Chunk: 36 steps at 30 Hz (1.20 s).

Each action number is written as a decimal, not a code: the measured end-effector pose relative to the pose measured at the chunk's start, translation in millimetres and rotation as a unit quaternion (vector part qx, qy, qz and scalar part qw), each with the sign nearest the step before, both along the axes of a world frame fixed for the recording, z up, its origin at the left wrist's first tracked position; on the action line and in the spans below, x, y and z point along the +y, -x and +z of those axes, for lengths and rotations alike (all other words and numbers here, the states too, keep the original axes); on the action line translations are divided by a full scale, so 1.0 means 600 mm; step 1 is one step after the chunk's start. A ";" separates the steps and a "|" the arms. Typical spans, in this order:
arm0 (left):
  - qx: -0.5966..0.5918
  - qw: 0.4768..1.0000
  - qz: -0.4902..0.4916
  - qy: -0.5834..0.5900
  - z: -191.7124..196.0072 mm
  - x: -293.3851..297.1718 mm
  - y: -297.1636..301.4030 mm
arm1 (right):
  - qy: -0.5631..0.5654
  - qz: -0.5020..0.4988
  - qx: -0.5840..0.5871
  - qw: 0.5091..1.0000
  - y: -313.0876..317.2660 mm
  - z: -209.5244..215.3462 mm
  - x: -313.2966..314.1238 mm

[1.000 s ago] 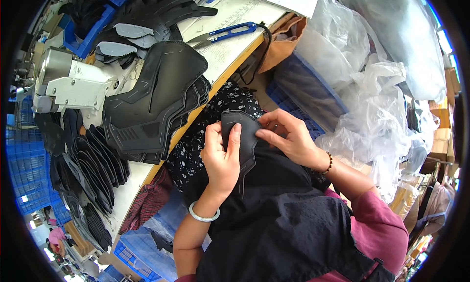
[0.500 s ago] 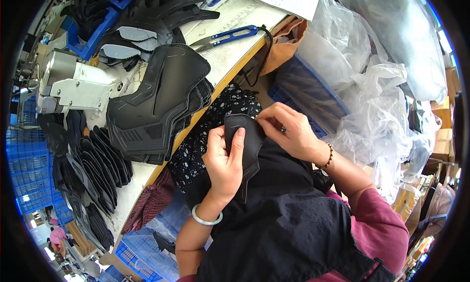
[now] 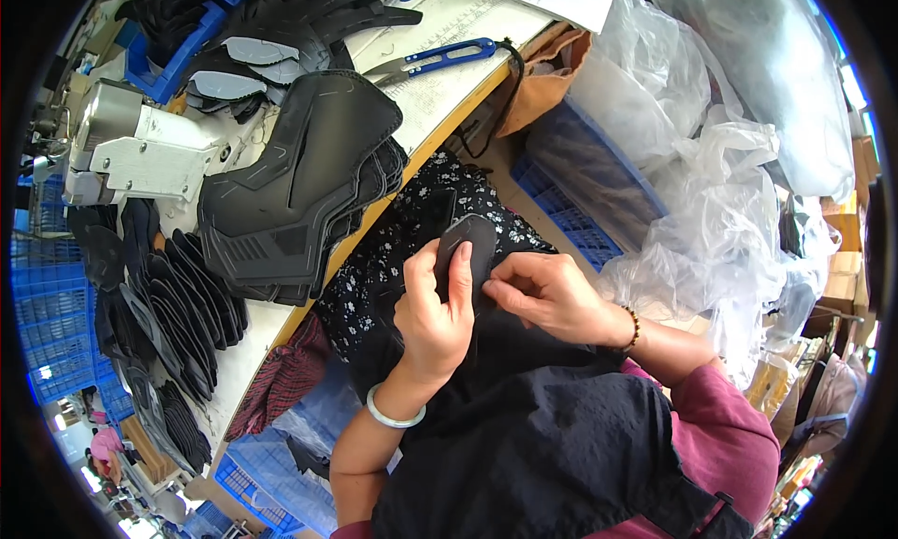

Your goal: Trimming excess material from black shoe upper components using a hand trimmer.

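Over my lap, my left hand grips a black shoe upper piece, its thumb lying on the face of the piece. My right hand is closed in a pinch at the piece's right edge; whatever is between the fingertips is too small to make out. The lower part of the piece is lost against the black apron. To the left, a stack of black shoe upper pieces lies at the table's edge. Blue-handled thread snips rest beyond the stack.
A white sewing machine stands on the table at left, with rows of black pieces nearer me. More black parts with grey patches lie at the back. Right of my lap are a blue crate and clear plastic bags.
My right hand has moved down along the piece's right edge, from near its top. The piece has turned in my left hand and shows narrower now.
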State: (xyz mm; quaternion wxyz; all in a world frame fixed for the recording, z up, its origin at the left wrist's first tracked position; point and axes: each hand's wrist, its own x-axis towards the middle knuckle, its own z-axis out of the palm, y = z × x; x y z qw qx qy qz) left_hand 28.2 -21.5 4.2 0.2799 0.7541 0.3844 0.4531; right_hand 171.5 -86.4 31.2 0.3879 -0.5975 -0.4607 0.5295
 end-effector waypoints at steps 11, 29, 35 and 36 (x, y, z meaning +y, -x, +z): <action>-0.037 0.995 -0.008 0.092 0.011 -0.003 0.005 | -0.215 -0.055 -0.059 0.973 0.001 -0.009 -0.008; -0.142 0.971 -0.008 0.192 0.048 -0.019 0.024 | -0.213 -0.162 -0.168 0.949 0.006 -0.014 0.027; -0.183 0.974 0.016 0.132 0.122 -0.048 0.072 | -0.259 -0.156 -0.105 0.947 0.007 0.009 0.050; -0.176 0.979 0.024 0.098 0.134 -0.048 0.083 | -0.262 -0.150 -0.061 0.951 0.014 0.019 0.049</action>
